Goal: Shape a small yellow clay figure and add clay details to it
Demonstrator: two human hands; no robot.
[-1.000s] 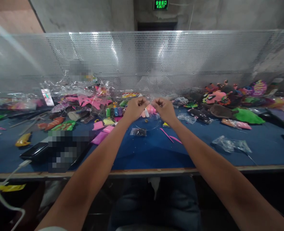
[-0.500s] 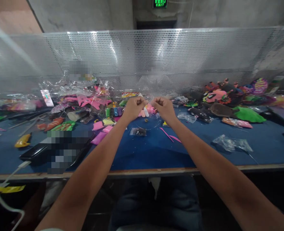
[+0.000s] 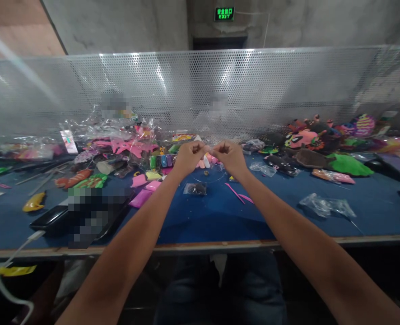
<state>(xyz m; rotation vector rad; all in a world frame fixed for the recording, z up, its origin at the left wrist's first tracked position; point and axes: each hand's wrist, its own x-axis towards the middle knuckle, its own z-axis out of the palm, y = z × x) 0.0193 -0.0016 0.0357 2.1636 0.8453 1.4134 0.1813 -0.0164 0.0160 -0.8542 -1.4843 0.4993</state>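
My left hand (image 3: 188, 158) and my right hand (image 3: 231, 157) meet over the middle of the blue table, fingertips pinched and facing each other. Between them is a tiny pale, pinkish piece (image 3: 207, 148), too small to name. Just below the fingers lie pink and white shaped pieces (image 3: 206, 161). A small clear bag with dark contents (image 3: 195, 189) is nearer to me. Two thin magenta modelling tools (image 3: 235, 193) rest below my right hand. Beside my left wrist are pink and purple clay packets (image 3: 143, 193) and a row of coloured packets (image 3: 161, 160).
A perforated metal screen (image 3: 173, 90) stands behind the table (image 3: 213, 225). At left are a phone-like black device (image 3: 51, 219) with a white cable and a yellow piece (image 3: 34, 202). Crumpled clear plastic (image 3: 327, 205), a green piece (image 3: 351, 163) and dark clay figures (image 3: 281, 163) lie at right.
The view has tilted up slightly, so everything sits a little lower. My hands have come slightly closer together, still pinching, and the pale piece between them shows more clearly.
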